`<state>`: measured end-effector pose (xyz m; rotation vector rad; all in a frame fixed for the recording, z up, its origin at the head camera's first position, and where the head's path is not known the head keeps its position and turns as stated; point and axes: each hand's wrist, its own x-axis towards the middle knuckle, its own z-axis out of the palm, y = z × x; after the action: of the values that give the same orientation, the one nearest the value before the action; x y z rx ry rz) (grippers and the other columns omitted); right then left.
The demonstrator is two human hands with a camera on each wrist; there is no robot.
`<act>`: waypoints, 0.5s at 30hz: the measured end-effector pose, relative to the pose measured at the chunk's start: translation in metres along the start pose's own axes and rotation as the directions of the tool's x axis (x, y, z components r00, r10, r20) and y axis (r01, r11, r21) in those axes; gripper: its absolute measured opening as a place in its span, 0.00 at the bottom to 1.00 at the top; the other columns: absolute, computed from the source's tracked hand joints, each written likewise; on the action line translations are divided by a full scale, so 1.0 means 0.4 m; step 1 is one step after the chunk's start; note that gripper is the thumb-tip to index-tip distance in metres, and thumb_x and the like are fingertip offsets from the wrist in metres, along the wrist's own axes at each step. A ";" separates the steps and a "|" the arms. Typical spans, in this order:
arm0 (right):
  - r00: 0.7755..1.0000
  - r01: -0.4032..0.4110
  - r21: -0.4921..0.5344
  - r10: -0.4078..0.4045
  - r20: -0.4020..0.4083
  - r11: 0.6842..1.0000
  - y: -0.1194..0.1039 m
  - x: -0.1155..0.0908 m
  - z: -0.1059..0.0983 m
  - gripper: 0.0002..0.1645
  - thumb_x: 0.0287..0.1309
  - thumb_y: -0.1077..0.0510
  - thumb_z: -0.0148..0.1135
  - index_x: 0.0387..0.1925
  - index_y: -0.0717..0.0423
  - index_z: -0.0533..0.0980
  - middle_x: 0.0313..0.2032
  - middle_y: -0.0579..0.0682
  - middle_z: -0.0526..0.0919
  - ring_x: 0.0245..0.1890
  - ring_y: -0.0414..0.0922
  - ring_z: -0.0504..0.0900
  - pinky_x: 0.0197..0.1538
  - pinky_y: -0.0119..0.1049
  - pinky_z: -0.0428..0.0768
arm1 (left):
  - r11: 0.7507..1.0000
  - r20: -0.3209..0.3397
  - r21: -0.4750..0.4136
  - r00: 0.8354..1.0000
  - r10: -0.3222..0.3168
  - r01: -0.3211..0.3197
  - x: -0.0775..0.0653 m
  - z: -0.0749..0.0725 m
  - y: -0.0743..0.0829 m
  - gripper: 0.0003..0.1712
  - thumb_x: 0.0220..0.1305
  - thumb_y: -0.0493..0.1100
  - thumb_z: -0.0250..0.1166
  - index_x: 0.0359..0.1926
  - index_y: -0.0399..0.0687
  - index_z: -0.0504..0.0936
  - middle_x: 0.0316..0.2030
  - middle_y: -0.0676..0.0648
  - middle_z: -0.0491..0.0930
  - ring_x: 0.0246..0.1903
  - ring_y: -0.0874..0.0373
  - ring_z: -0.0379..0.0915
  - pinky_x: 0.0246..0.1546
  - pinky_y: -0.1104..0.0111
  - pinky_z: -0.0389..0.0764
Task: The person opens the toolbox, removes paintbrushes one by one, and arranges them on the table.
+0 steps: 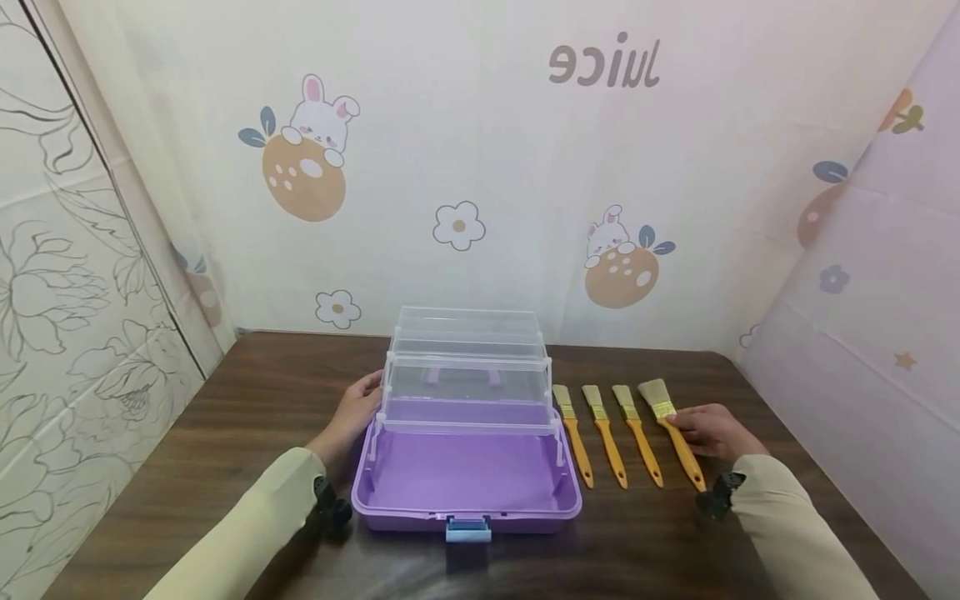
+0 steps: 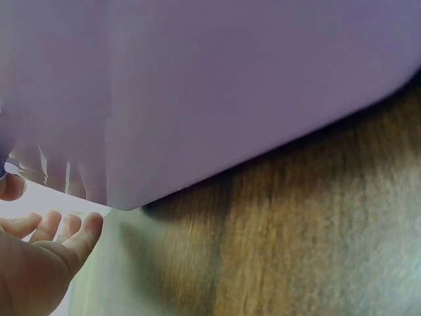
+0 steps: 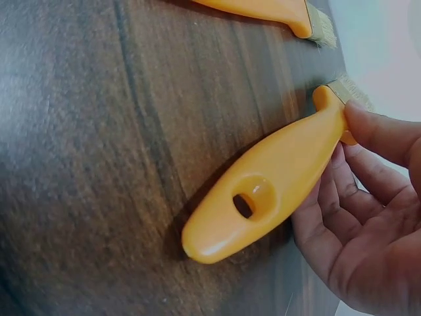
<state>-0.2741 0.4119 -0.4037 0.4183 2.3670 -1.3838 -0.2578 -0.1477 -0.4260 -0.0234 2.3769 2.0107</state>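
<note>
A purple storage box (image 1: 467, 521) with a blue latch (image 1: 468, 531) stands with its lid raised and its clear tiers (image 1: 468, 379) folded up and back. My left hand (image 1: 362, 410) rests at the box's left side, near the back. In the left wrist view its fingers (image 2: 82, 240) are loosely bent by the purple wall. At the right, my right hand (image 1: 712, 429) pinches the widest paintbrush (image 1: 686, 458) near the top of its yellow handle, thumb above and fingers beneath. The hole in the handle's end shows in the right wrist view.
Three narrower paintbrushes lie side by side between the box and the held one: a left one (image 1: 577, 450), a middle one (image 1: 611, 450) and a right one (image 1: 643, 450). A patterned cloth (image 1: 465, 150) hangs behind the dark wooden table (image 1: 247, 417).
</note>
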 end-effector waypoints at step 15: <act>0.999 0.010 -0.071 -0.013 -0.049 0.997 -0.020 -0.004 0.017 0.25 0.64 0.59 0.58 0.49 0.81 0.71 0.30 0.51 0.80 0.30 0.45 0.78 0.38 0.46 0.82 | 1.000 -0.012 0.011 1.000 0.025 -0.025 0.001 0.004 -0.002 0.27 0.70 0.35 0.48 0.66 0.24 0.59 0.59 0.26 0.67 0.57 0.38 0.66 0.57 0.54 0.70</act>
<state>-0.2752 0.4022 -0.3999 0.4242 2.4534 -1.3045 -0.2583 -0.1464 -0.4272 -0.0058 2.4077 2.0140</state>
